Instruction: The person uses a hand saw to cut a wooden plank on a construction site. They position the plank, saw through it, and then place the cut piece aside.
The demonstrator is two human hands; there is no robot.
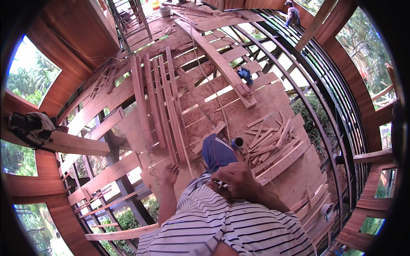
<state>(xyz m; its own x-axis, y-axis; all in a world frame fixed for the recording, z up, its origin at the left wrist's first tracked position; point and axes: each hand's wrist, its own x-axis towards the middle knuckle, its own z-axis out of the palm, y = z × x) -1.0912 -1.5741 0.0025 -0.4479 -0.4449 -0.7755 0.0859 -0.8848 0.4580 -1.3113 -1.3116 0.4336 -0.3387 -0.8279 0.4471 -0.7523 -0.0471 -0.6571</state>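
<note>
My right hand [232, 179] is curled in front of my striped shirt, its fingers closed in a pinch; a small thing may be between them, too small to name. Low on the other side, my left hand [170, 174] holds nothing, its fingers apart. Just beyond it lie the near ends of several long reddish wooden strips [165, 106]. A round, dark-mouthed container [237, 143] stands beside my blue trouser leg. To its right is a loose heap of short wood offcuts [269, 138].
Gaps show between the floorboards [269, 96], and dark metal beams [314, 115] run along the right. A blue power tool [244, 75] sits by a long thick plank [218, 59]. A cord [200, 64] crosses the floor. Another person [293, 15] is at the far right.
</note>
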